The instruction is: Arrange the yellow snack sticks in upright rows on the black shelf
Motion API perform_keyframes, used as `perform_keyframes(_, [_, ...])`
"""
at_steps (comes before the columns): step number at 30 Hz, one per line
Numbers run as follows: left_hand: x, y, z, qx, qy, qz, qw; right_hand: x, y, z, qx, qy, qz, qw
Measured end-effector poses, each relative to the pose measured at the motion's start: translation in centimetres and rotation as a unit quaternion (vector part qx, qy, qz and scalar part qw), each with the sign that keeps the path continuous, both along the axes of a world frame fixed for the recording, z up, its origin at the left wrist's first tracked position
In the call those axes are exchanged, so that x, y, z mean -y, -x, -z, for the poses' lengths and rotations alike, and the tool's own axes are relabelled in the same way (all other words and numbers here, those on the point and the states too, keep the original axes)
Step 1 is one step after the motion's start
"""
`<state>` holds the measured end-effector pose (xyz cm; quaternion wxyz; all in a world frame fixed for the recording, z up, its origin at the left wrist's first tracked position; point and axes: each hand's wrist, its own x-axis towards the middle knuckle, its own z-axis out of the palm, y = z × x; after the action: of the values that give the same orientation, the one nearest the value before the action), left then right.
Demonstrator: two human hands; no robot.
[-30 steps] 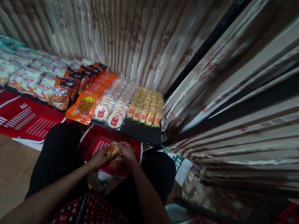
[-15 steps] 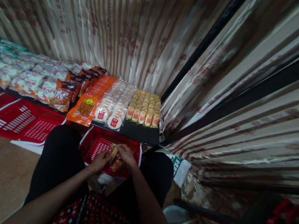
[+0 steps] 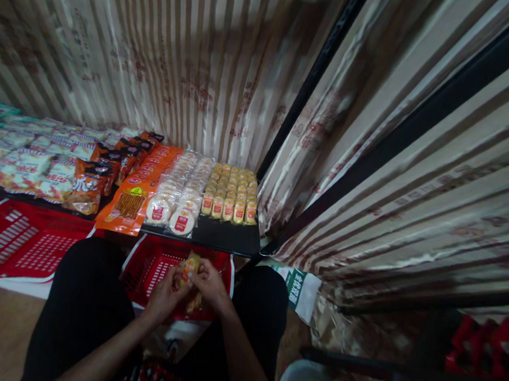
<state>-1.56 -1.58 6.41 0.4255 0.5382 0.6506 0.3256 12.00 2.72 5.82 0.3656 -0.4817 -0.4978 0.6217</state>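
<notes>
Between my knees, over a red plastic basket (image 3: 134, 269), my left hand (image 3: 169, 290) and my right hand (image 3: 209, 284) are both closed on a small yellow snack packet (image 3: 191, 264) with an orange-red label. The packet is tilted up, its top poking out above my fingers. More yellow packets (image 3: 195, 302) lie in the basket just under my hands, partly hidden. On the dark shelf ahead stand rows of matching yellow snack packets (image 3: 229, 206), labels facing me. Left of them lie clear-wrapped round white crackers (image 3: 182, 220) with red labels.
Further left on the black shelf (image 3: 226, 236) are a long orange snack bag (image 3: 128, 207), smaller orange bags (image 3: 86, 188) and many white bags (image 3: 24, 169). Another red basket (image 3: 35, 240) stands at left. Striped curtains (image 3: 196, 57) and a dark pole (image 3: 314, 81) close off the back and right.
My view has shifted slightly up and to the right. In my hands, the packet has turned so its orange-red label faces me. Both hands stay over the basket.
</notes>
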Motion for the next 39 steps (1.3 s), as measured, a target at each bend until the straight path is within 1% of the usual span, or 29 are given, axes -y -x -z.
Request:
perform_keyframes(3, [-0.1,-0.5,-0.4,-0.007,-0.01,-0.015,1.0,0.1,-0.2,-0.7,0.008,-0.017,0.027,0.999])
perform_keyframes(6, [-0.2,-0.9,-1.0,-0.001,-0.016,-0.015,1.0,0.1,-0.4,-1.4,0.005,-0.032,0.036,0.999])
perform_keyframes(8, [-0.3,-1.0,-1.5,0.016,-0.021,-0.012,1.0,0.0,-0.5,-1.8,0.007,-0.047,0.039,0.998])
perform_keyframes(13, [-0.8,-1.2,-2.4,0.094,-0.029,0.004,0.995,-0.3,-0.8,-2.3,0.01,-0.089,0.065,0.994])
perform_keyframes(17, [-1.5,-1.5,-2.8,0.108,-0.027,-0.012,0.994,-0.5,-1.2,-2.7,-0.002,-0.096,0.068,0.993])
perform_keyframes(21, [-2.3,-1.9,-3.5,0.131,-0.038,-0.005,0.991,-0.6,-1.4,-2.9,-0.044,-0.103,0.095,0.989])
perform_keyframes(23, [-2.7,-2.1,-3.9,0.126,-0.046,-0.011,0.991,-0.7,-1.4,-2.9,-0.056,-0.103,0.108,0.987])
perform_keyframes(26, [-3.2,-2.3,-4.6,0.103,-0.063,-0.038,0.992,-0.9,-1.3,-2.7,-0.055,-0.106,0.123,0.985])
perform_keyframes(30, [-3.9,-2.7,-5.2,0.097,-0.075,-0.059,0.991,-1.2,-1.3,-2.4,-0.054,-0.12,0.117,0.984])
perform_keyframes(35, [-4.7,-3.3,-5.9,0.091,-0.081,-0.062,0.991,-1.6,-1.4,-2.1,-0.024,-0.116,0.144,0.982])
perform_keyframes(39, [-5.5,-3.5,-6.2,0.065,-0.095,-0.053,0.992,-2.3,-1.5,-2.5,0.001,-0.124,0.165,0.978])
